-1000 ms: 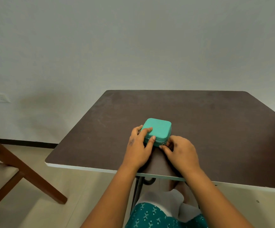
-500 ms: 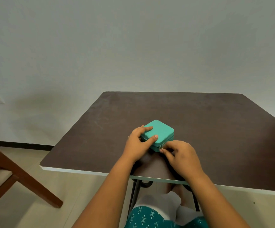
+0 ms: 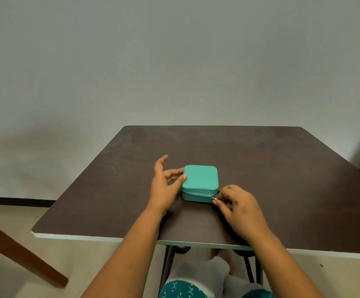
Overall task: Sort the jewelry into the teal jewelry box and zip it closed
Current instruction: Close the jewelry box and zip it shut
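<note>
The teal jewelry box point(image 3: 200, 177) lies with its lid down on the dark table point(image 3: 260, 168), near the front middle. My left hand point(image 3: 166, 186) is at its left side, fingers spread, the thumb tip touching the lid's left edge. My right hand point(image 3: 237, 205) is at the box's front right corner and pinches the small metal zipper pull point(image 3: 213, 198). No jewelry is visible outside the box.
A wooden chair frame point(image 3: 13, 250) stands at the lower left on the floor. The table's white front edge point(image 3: 88, 237) runs close to my body. A plain wall rises behind the table. My knees show under the table.
The box has turned to sit square to me. My left hand has come off the lid and opened beside it. My right hand has followed the zipper to the front right corner.
</note>
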